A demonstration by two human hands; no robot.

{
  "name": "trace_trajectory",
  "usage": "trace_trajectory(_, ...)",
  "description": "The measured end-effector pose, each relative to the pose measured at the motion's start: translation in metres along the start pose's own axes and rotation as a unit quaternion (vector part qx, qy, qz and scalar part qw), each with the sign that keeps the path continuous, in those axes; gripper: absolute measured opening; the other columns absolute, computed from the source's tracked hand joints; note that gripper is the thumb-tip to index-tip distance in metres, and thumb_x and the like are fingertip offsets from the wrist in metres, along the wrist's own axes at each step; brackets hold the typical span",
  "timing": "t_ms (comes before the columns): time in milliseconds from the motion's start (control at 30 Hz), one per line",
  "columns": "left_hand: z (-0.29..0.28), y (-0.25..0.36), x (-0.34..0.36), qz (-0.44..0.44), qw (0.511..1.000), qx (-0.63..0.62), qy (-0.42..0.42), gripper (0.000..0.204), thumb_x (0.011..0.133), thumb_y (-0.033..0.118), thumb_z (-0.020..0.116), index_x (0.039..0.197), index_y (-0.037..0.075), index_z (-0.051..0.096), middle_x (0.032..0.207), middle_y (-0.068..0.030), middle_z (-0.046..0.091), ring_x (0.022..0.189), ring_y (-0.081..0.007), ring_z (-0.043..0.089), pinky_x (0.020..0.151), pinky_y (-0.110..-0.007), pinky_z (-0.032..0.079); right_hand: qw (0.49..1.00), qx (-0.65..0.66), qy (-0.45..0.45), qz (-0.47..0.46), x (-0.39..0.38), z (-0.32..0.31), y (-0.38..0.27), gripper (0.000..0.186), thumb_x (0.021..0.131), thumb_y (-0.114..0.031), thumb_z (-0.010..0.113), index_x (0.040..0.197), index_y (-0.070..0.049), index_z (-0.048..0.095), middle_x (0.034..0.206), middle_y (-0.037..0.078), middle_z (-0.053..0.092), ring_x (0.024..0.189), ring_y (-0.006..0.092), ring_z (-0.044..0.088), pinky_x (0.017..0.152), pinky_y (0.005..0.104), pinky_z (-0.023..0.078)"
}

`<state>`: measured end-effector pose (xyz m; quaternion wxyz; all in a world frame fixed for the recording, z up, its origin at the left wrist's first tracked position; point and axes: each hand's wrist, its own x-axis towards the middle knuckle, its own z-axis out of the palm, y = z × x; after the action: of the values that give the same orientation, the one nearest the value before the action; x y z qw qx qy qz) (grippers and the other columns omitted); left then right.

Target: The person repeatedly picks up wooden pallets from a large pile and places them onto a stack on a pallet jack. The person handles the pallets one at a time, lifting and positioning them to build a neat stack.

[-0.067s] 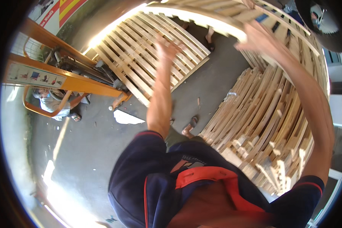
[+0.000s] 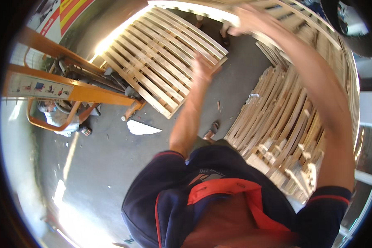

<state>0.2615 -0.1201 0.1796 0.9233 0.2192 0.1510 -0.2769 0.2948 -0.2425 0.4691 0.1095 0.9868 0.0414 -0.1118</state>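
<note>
My right hand (image 2: 249, 20) reaches up and forward, its fingers at the edge of a raised wooden pallet (image 2: 194, 7); they look wrapped round it, though slightly smeared by motion. That pallet runs along the top of the view, above a second slatted pallet (image 2: 153, 53). My left hand (image 2: 203, 69) is stretched forward and appears over the right corner of this lower pallet, holding nothing. Its fingers look apart, with some blur. Whether it touches the pallet I cannot tell.
Tall stacks of wooden pallets (image 2: 277, 111) stand close on my right. At the left is an orange metal frame (image 2: 99, 96), with a seated person (image 2: 60, 118) beyond it. A white scrap (image 2: 142, 127) lies on the grey floor. Another person's feet (image 2: 225, 36) show past the lower pallet.
My right hand has moved left and up, along with the raised pallet's edge. My left hand has swung right and down across the lower pallet.
</note>
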Motion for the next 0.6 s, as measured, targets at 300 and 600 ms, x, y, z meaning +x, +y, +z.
trace_trajectory(300,-0.018,-0.077,-0.019,-0.013,0.947,-0.245,-0.207,0.104,0.077,0.076,0.053,0.155,0.020,0.012,0.157,-0.0153,0.025,0.138,-0.0418,0.032,0.111,-0.061,0.028,0.997,-0.026,0.035,0.058,-0.018,-0.044,0.010,0.047,0.075,-0.020,0.073,0.109,0.010,0.061,0.087,0.018,0.068,0.084,0.0277,0.066,0.081,0.0375,0.053)
trace_trajectory(600,-0.104,-0.015,-0.034,0.028,0.984,-0.119,0.128,0.072,0.100,0.054,0.027,0.154,0.009,0.010,0.155,-0.0166,0.029,0.134,-0.0421,0.039,0.104,-0.057,0.041,0.991,-0.096,-0.014,0.087,-0.046,-0.053,0.165,0.047,0.076,-0.020,0.072,0.113,0.007,0.061,0.093,0.017,0.069,0.086,0.0268,0.065,0.083,0.0357,0.053)
